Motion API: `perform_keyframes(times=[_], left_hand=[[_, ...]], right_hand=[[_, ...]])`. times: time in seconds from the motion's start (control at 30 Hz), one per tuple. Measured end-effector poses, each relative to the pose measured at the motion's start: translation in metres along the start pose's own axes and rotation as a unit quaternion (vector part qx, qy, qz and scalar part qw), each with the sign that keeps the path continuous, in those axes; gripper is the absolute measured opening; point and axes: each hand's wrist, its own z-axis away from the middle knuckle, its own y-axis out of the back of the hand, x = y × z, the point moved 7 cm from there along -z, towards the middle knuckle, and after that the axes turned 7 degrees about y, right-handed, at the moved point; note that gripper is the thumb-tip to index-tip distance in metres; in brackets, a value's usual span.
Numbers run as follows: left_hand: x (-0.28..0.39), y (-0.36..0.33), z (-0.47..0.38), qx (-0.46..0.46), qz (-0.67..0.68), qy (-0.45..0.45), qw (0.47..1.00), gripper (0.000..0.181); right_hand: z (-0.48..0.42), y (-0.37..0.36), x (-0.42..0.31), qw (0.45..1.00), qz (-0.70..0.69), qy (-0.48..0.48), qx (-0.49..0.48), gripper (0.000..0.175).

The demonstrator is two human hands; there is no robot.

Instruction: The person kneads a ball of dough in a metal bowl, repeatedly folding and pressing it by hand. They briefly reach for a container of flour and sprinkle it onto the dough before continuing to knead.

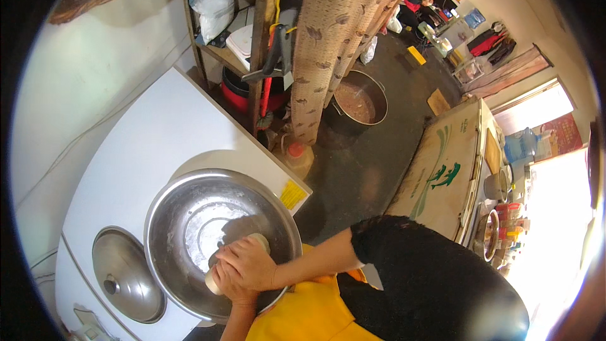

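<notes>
A wide stainless steel basin [163, 227] stands in front of me on a white flat top [156, 118]. Inside it lies a pale lump of dough [261, 242], mostly covered by my hands. My left hand [228, 285] is wrapped over the near end of the lump. Laid across it from the right, my right hand [250, 261] presses down on the dough, its fingers over my left hand. Whitish residue marks the basin's floor and wall. A domed metal lid [130, 270] with a dark knob rests beside the basin's left side.
A large pot [359, 99] of brownish contents stands on the floor beyond a patterned curtain [317, 42]. Near the top's corner is a plastic jug [297, 158] with a red cap. A wooden shelf post [260, 23] rises behind. At right is a chest freezer [435, 166]; a person [416, 2] sits far back.
</notes>
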Motion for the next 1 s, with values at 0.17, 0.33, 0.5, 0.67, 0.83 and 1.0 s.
perform_keyframes(times=[0.17,0.33,0.5,0.67,0.83,1.0], left_hand=[[-0.045,-0.062,-0.021,-0.052,0.0,0.092,0.994,0.042],[-0.083,-0.089,-0.074,-0.029,0.085,0.174,0.981,0.039],[-0.092,-0.12,-0.093,-0.184,0.013,0.198,0.963,0.031],[-0.1,-0.115,-0.086,-0.248,0.138,0.163,0.945,0.025],[-0.111,-0.063,-0.038,-0.325,0.363,0.282,0.827,0.035],[-0.073,-0.021,0.03,-0.163,0.26,0.344,0.887,0.038]], right_hand=[[-0.044,-0.028,0.031,0.999,-0.036,0.019,0.026,0.029],[-0.102,-0.07,0.073,0.99,-0.13,-0.005,0.044,0.028],[-0.116,-0.098,0.098,0.99,-0.083,-0.11,-0.025,0.023],[-0.122,-0.096,0.091,0.985,-0.071,-0.123,-0.101,0.029],[-0.07,-0.052,0.044,0.989,0.05,-0.062,-0.125,0.033],[-0.004,-0.016,-0.003,0.987,0.038,0.133,-0.078,0.023]])
